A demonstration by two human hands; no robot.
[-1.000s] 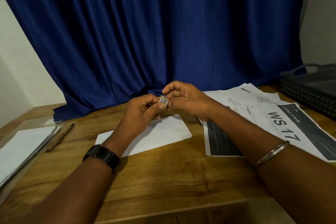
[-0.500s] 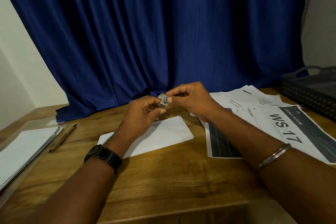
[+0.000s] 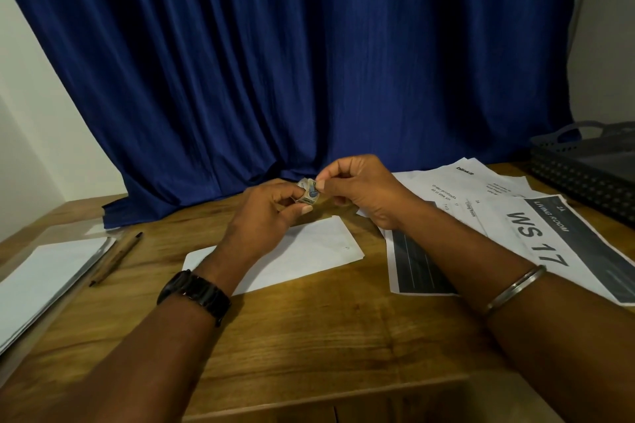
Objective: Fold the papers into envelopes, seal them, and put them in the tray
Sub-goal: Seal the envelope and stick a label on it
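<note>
Head: sticker (image 3: 308,192) between left hand (image 3: 264,216), right hand (image 3: 364,192)

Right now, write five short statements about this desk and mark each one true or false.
1. The left hand and right hand both pinch a small roll above the table. True.
2. The folded white paper lies inside the tray. False: it lies on the table under the hands; the tray stands far right.
3. A pen lies left of the folded white paper. True.
4. The watch is on the right wrist. False: it is on the left wrist; the right wears a bangle.
5. A sheet printed "WS 17" lies to the right. True.
</note>
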